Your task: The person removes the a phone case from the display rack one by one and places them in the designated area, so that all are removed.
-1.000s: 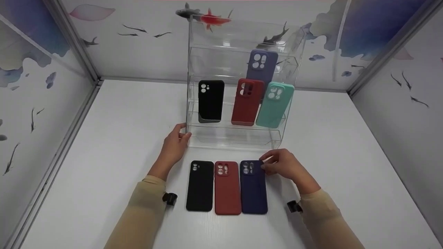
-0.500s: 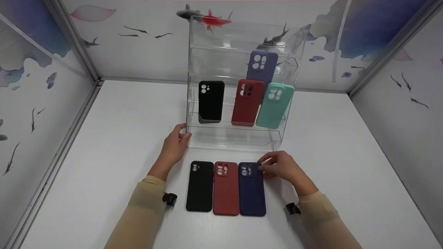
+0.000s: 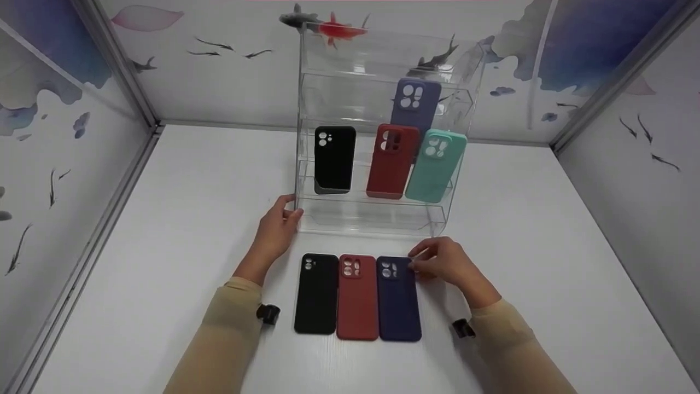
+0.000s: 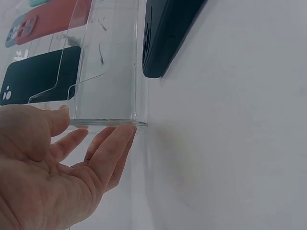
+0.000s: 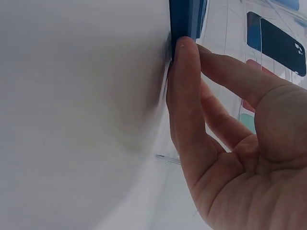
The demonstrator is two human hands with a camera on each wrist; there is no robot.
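Observation:
In the head view, three phone cases lie side by side on the white table: a black phone case, a red phone case and a navy phone case. My right hand pinches the navy case at its upper right corner; the right wrist view shows a fingertip against the blue edge. Behind them stands a clear acrylic display rack. My left hand rests at the rack's lower left side, its fingers fairly straight against the clear side edge.
Upright in the rack are a black case, a red case, a turquoise case and, one tier higher, a purple case. Fish-patterned panels enclose the table at the back and sides.
The right hand has slid the navy case slightly left against the red one, which shifted a little too. The left hand and the rack have stayed in place.

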